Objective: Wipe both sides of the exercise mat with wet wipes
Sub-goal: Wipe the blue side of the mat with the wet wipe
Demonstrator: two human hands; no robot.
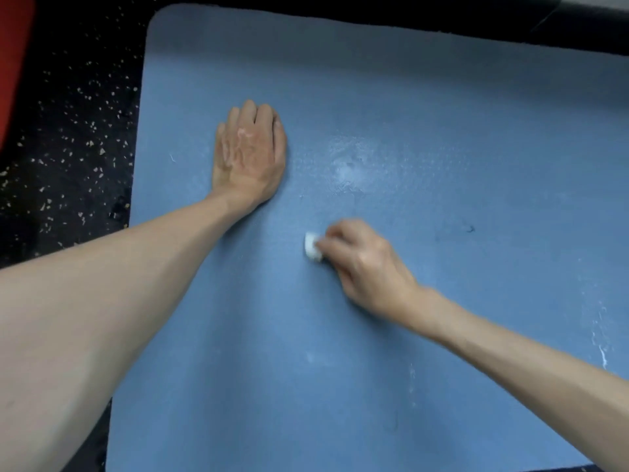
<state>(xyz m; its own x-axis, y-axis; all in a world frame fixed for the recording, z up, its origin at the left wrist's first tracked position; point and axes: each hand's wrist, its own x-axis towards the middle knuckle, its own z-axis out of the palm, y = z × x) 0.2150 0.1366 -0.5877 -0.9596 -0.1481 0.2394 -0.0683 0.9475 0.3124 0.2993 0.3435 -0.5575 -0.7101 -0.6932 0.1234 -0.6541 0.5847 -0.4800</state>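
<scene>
A blue exercise mat [442, 114] lies flat on the floor and fills most of the view. My left hand [248, 151] presses flat on the mat near its left side, fingers straight and together. My right hand [360, 264] is blurred and grips a small white wet wipe [311, 246] against the mat's middle; only the wipe's left end shows past my fingers. A pale wet sheen [350, 165] covers the mat just beyond the wipe, and white streaks [602, 349] mark the mat at the right.
Black rubber floor with pale speckles [68, 148] borders the mat on the left and far side. A red object [13, 63] stands at the upper left edge. A dark bar [592, 11] crosses the top right corner.
</scene>
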